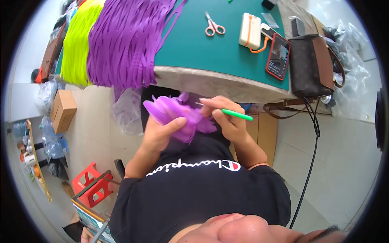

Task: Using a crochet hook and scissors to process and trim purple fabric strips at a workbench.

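Below the table [210,83] edge, the left hand [160,131] cups a bundle of glossy purple loops [178,113] — thumb pressed on top. The right hand [227,119] pinches a slim green-handled hook [235,114] — tip at the loops, fingers curled.

- A bundle of folded strips [178,115] is held in the left hand [160,131], just left of the right hand [227,119], by which a hook tool [237,115] is gripped.
- Behind both hands, the table [194,44] is placed.
- On the table, scissors [213,26] are laid left of a power bank [250,30], with a phone [278,56] and a bag [311,65] further right.
- Over the table's left edge, hanging strips [121,40] are draped.
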The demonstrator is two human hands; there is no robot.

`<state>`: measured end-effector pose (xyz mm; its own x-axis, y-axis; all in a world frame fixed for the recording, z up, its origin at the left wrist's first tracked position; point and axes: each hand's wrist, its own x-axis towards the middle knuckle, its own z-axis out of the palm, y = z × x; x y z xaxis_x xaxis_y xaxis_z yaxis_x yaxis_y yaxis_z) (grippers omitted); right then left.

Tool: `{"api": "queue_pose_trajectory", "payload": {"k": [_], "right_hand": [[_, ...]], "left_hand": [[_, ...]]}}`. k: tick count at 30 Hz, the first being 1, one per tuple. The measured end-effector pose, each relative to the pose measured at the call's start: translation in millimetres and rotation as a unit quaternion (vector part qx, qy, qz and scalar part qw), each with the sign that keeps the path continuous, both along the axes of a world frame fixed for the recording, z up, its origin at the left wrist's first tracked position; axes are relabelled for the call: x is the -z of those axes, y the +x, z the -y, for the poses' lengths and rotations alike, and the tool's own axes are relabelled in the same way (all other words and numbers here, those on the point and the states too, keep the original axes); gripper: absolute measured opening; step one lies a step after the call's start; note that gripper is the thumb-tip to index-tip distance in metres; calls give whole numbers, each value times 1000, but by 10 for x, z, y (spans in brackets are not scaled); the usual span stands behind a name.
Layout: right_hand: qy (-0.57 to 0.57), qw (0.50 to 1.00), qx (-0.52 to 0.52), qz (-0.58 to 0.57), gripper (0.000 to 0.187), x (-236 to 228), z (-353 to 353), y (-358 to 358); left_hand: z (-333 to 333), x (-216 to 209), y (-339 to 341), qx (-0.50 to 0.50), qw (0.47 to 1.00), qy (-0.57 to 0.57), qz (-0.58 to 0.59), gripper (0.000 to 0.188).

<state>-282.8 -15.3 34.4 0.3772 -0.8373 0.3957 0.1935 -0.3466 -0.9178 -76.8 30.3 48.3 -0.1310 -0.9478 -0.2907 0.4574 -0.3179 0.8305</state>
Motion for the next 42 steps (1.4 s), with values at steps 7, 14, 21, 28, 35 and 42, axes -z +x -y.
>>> {"api": "queue_pose_trajectory", "payload": {"k": [7, 14, 21, 28, 35, 42], "right_hand": [[100, 980, 98, 142, 16, 145, -157, 128], [95, 987, 82, 105, 14, 225, -165, 87], [83, 986, 94, 113, 13, 230, -169, 95], [55, 987, 96, 114, 9, 263, -171, 142], [66, 989, 101, 86, 14, 230, -195, 158], [-84, 989, 107, -58, 12, 169, -125, 90]], "left_hand": [[71, 17, -296, -3, 997, -47, 65, 25], [88, 63, -299, -9, 996, -50, 78, 20], [88, 77, -316, -53, 995, -57, 60, 35], [74, 62, -282, -41, 996, -48, 57, 46], [55, 32, -258, -39, 994, -63, 87, 43], [15, 24, -262, -35, 989, -68, 124, 37]]}}
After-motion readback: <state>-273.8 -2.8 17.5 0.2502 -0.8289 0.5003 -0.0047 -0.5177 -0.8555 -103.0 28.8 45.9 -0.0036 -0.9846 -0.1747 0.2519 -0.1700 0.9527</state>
